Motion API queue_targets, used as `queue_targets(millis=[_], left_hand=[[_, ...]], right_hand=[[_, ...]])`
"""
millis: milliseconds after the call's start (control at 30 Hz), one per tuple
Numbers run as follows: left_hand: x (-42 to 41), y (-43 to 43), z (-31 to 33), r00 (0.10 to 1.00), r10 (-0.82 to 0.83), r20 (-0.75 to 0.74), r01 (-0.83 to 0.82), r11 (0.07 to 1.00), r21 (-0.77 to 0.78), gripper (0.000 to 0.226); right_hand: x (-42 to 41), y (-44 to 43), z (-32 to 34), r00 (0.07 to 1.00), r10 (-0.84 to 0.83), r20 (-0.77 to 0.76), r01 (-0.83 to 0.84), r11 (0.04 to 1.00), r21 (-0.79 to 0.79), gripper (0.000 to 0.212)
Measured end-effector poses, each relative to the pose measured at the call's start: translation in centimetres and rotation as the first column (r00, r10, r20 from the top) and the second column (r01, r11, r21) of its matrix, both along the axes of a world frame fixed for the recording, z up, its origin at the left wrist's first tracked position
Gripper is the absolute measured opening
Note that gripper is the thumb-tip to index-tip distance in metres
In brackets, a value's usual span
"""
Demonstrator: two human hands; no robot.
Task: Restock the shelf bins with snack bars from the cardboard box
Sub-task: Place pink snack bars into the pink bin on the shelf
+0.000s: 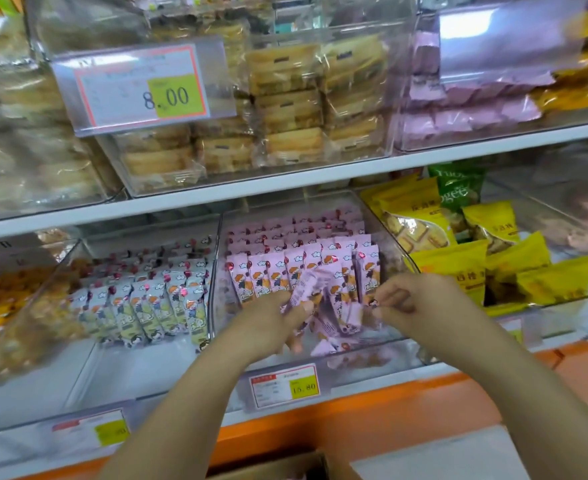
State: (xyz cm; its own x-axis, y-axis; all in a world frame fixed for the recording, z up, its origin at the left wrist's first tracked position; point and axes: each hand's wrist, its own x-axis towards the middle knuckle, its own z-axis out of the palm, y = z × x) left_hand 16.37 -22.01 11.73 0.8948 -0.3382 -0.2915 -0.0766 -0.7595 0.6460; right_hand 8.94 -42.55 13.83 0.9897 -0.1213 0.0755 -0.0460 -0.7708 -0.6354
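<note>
- While both arms are reaching in over the shelf edge, the left hand (272, 323) is gripping a loose bunch of pink snack bars (327, 323) at six o'clock in the view, its fingers curling round the wrappers.
- The right hand (414, 303), at about four o'clock, is pinching the end of one wrapper in that same bunch between thumb and curled fingers; motion blur is hiding the finer detail.
- The bunch is hanging tilted and fanned out between the two hands, inside the front of the clear middle bin (217, 265).
- At twelve o'clock from the hands, upright rows of pink bars (303, 258) are standing packed in that bin, filling its back part.
- At nine o'clock from the hands, pale green bars (147, 299) are standing in rows in the neighbouring bin.
- At three o'clock, yellow bags (459, 265) are lying piled in the next bin along.
- A price tag (285, 386) reading 15.80 is sitting on the shelf front, just at six o'clock from the left hand.
- The cardboard box (278, 467) is showing only its top edge at six o'clock, at the bottom border between the forearms.
- At twelve o'clock, on the shelf above, wrapped pastries (285, 105) are lying stacked in a clear bin.
</note>
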Motion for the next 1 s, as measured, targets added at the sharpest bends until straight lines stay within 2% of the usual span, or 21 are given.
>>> queue_targets(millis=[67,100,200,267,367,433,567,667,733,867,1000], left_hand=[[0.6,-0.4,-0.5,0.998,-0.003,0.062,-0.003,0.996,0.094,0.063],[0.8,-0.6,-0.7,0.997,0.011,0.070,-0.018,0.996,0.087,0.063],[1.1,-1.1,-1.0,0.990,0.097,0.099,-0.085,0.990,-0.114,0.042],[1.4,-1.2,-1.1,0.978,0.177,0.108,-0.144,0.954,-0.262,0.039],[1.6,-1.2,-1.0,0.973,0.232,-0.010,-0.214,0.877,-0.430,0.025],[1.7,-1.1,-1.0,0.969,0.237,-0.074,-0.243,0.841,-0.483,0.018],[2.0,-1.1,-1.2,0.973,0.225,-0.058,-0.224,0.849,-0.478,0.011],[2.0,-2.0,-1.3,0.976,0.180,-0.125,-0.217,0.859,-0.463,0.037],[2.2,-2.5,-1.7,0.964,0.183,-0.191,-0.255,0.835,-0.487,0.042],[3.1,-2.8,-2.5,0.951,0.219,-0.216,-0.300,0.813,-0.498,0.036],[3.3,-2.8,-2.8,0.938,0.224,-0.265,-0.338,0.762,-0.552,0.015]], right_hand=[[0.1,-0.1,-0.2,0.999,-0.017,0.045,0.016,1.000,0.013,0.013],[0.3,-0.2,-0.2,0.997,-0.021,0.072,0.020,1.000,0.013,0.015],[0.5,-0.1,0.0,0.988,-0.030,0.151,0.021,0.998,0.057,0.016],[0.9,0.0,0.1,0.986,-0.023,0.167,0.011,0.997,0.073,0.018],[1.7,0.4,0.1,0.985,0.017,0.174,-0.027,0.998,0.053,0.017],[2.1,0.9,-0.1,0.988,0.047,0.148,-0.061,0.994,0.089,0.017],[2.9,2.1,-0.7,0.991,0.101,0.091,-0.112,0.986,0.122,0.030],[3.7,2.5,-1.0,0.990,0.114,0.079,-0.123,0.985,0.120,0.036],[4.1,2.6,-1.3,0.991,0.123,0.053,-0.129,0.983,0.129,0.038],[4.6,2.4,-2.0,0.990,0.137,-0.028,-0.133,0.986,0.101,0.038],[5.1,2.3,-2.3,0.983,0.141,-0.117,-0.132,0.988,0.083,0.037]])
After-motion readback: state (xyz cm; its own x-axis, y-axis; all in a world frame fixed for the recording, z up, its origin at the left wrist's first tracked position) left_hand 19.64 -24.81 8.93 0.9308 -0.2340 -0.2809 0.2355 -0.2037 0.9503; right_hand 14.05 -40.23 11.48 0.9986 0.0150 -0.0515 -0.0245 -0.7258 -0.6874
